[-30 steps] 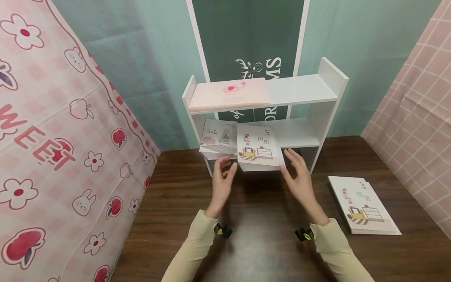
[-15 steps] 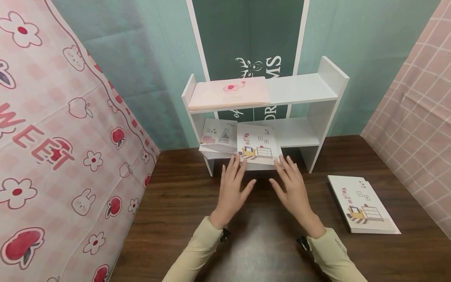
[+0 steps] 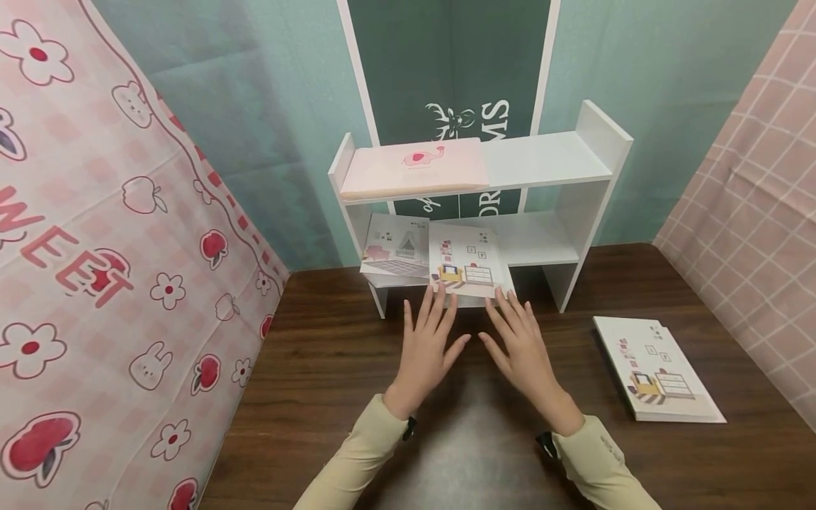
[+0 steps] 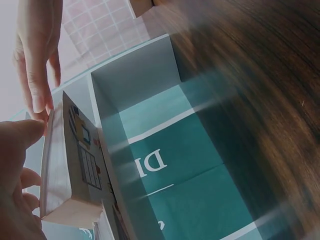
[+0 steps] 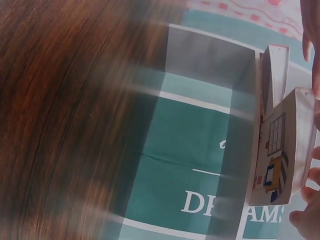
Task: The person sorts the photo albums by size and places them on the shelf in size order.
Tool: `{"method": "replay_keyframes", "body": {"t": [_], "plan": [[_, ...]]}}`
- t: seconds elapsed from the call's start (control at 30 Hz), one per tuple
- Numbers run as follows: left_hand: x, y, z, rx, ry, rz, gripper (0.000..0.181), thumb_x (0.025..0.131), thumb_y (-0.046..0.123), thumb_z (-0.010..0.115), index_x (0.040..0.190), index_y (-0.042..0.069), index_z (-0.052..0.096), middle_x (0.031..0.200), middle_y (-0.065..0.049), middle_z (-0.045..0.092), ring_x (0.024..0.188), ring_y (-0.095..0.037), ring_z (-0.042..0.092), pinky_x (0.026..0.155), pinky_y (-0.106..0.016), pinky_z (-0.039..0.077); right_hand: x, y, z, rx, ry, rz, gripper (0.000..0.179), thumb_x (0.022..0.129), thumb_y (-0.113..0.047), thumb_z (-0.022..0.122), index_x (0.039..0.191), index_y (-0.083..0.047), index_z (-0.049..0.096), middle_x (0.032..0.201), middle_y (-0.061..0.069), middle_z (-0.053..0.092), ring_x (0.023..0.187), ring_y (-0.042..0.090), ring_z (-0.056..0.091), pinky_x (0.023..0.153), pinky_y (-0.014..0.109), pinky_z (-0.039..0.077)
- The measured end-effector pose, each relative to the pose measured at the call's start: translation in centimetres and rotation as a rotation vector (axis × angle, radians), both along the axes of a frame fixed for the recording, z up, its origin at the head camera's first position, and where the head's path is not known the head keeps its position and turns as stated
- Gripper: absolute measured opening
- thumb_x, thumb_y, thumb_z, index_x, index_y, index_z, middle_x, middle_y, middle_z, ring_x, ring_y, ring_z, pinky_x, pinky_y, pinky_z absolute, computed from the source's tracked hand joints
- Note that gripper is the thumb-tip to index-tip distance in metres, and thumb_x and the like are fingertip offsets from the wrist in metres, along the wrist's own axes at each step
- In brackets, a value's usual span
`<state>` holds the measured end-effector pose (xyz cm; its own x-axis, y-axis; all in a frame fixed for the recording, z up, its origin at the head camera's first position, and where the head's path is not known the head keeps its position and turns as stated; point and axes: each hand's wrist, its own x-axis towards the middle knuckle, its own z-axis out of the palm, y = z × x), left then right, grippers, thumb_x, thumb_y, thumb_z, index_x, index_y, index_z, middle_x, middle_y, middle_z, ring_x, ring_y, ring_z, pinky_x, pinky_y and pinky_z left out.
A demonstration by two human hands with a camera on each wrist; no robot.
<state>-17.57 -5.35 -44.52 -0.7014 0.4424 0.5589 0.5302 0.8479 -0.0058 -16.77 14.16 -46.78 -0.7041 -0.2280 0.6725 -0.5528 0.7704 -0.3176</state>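
A thick white book (image 3: 465,258) with a yellow armchair and drawers on its cover lies flat on the middle tier of a white shelf unit (image 3: 535,237). My left hand (image 3: 427,350) has its fingers stretched toward the book's near edge, at the left. My right hand (image 3: 528,354) reaches the same edge from the right, fingers also straight. In the left wrist view, fingertips meet or nearly meet the edge of that book (image 4: 85,155); exact contact is hard to tell. Just left of it, another book (image 3: 397,244) with a grey-pink cover lies on the tier.
A pink item with an elephant print (image 3: 414,170) lies on the top tier, at the left. To the right, a stack of white books (image 3: 656,372) rests on the brown wooden table (image 3: 319,368). Patterned cloths hang behind and at both sides.
My hands have gone from curled fingers at the book's corners to straight fingers along its near edge, closer together. The book sits slightly farther back on the tier.
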Motion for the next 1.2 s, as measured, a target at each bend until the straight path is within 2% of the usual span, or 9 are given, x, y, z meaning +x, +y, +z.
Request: {"method": "replay_keyframes", "body": {"t": [0.3, 0.6, 0.83, 1.03, 1.2], "plan": [[-0.4, 0.1, 0.2, -0.030, -0.007, 0.017, 0.074, 0.090, 0.049, 0.053, 0.148, 0.013, 0.024, 0.156, -0.008, 0.011, 0.143, -0.025, 0.007, 0.108, -0.060, 0.017, -0.6, 0.2, -0.1, -0.005, -0.017, 0.018, 0.056, 0.097, -0.042, 0.043, 0.142, -0.008, 0.038, 0.152, 0.010, 0.026, 0.139, 0.033, 0.023, 0.114, 0.049, 0.011], [-0.9, 0.3, 0.3, -0.038, -0.028, 0.028, 0.075, 0.090, 0.052, 0.051, 0.148, 0.012, 0.024, 0.156, -0.009, 0.010, 0.143, -0.026, 0.006, 0.108, -0.061, 0.015, -1.3, 0.3, -0.2, 0.001, -0.027, 0.029, 0.064, 0.087, -0.023, 0.062, 0.143, -0.010, 0.035, 0.152, 0.010, 0.025, 0.139, 0.033, 0.022, 0.113, 0.052, 0.012], [-1.2, 0.3, 0.5, -0.055, -0.033, 0.046, 0.077, 0.089, 0.053, 0.051, 0.148, 0.013, 0.022, 0.156, -0.009, 0.009, 0.143, -0.026, 0.005, 0.109, -0.060, 0.013, -1.7, 0.3, 0.0, 0.003, -0.032, 0.032, 0.062, 0.090, -0.029, 0.060, 0.143, -0.010, 0.035, 0.152, 0.011, 0.026, 0.139, 0.033, 0.021, 0.112, 0.053, 0.012], [-1.5, 0.3, 0.5, -0.082, -0.009, 0.069, 0.078, 0.090, 0.055, 0.049, 0.148, 0.012, 0.021, 0.156, -0.009, 0.010, 0.143, -0.027, 0.007, 0.109, -0.060, 0.014, -2.1, 0.3, 0.3, 0.041, -0.056, 0.024, 0.069, 0.084, -0.022, 0.067, 0.144, -0.010, 0.034, 0.152, 0.010, 0.024, 0.140, 0.032, 0.019, 0.111, 0.056, 0.013], [-1.9, 0.4, 0.6, -0.089, -0.027, 0.080, 0.076, 0.091, 0.055, 0.046, 0.149, 0.014, 0.020, 0.156, -0.008, 0.008, 0.143, -0.025, 0.005, 0.110, -0.059, 0.012, -2.5, 0.4, 0.3, 0.062, -0.075, 0.013, 0.072, 0.083, -0.022, 0.068, 0.144, -0.011, 0.033, 0.153, 0.009, 0.023, 0.140, 0.031, 0.018, 0.109, 0.058, 0.014]]}}
